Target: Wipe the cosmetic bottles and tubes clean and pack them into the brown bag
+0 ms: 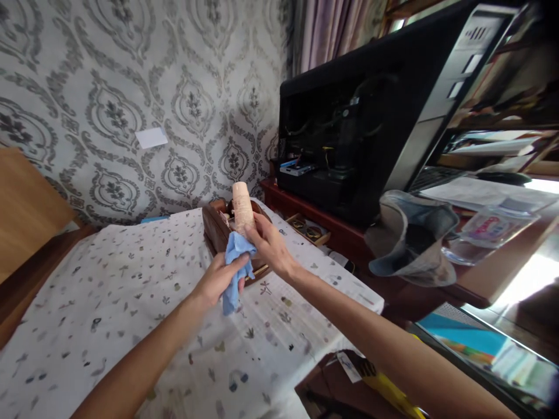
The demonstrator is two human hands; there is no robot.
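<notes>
By the brown bag [213, 228], my left hand [215, 279] grips soft cloth [237, 250] and my right hand [271, 245] a bottle [242, 203], likely light, best held round its middle.

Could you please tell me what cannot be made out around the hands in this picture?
All in the head view:
- Lower end of the peach container: hidden by the blue cloth and right hand.
- Print on the peach container: too small and blurred to read.
- Some fingers of the left hand: behind the blue cloth.
- Part of the brown bag's inside: behind the peach container.
</notes>
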